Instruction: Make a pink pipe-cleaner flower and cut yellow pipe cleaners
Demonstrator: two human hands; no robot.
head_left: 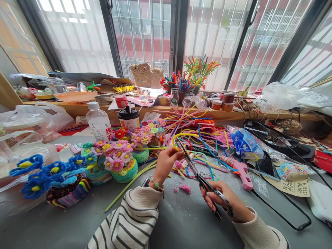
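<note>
My left hand [164, 165] is closed in a pinch on a yellow pipe cleaner [174, 139], which loops up and to the right. Fingers of my right hand [224, 199] wrap the handles of long metal scissors [192, 165]. The scissors point up and left, their tips close to the yellow pipe cleaner beside my left fingers; whether they touch it I cannot tell. A dark pointed piece [217, 212] sticks out below my right fingers. Scraps of pink fluff [185, 188] and glitter lie on the grey table between my hands.
Fuzzy pink flowers [118, 155] in green pots and blue flowers [55, 167] in a striped pot stand at left. Behind are a bottle [96, 119], a lidded cup [129, 119] and piled pipe cleaners [192, 126]. A pink glue gun [242, 173] with its cord lies right.
</note>
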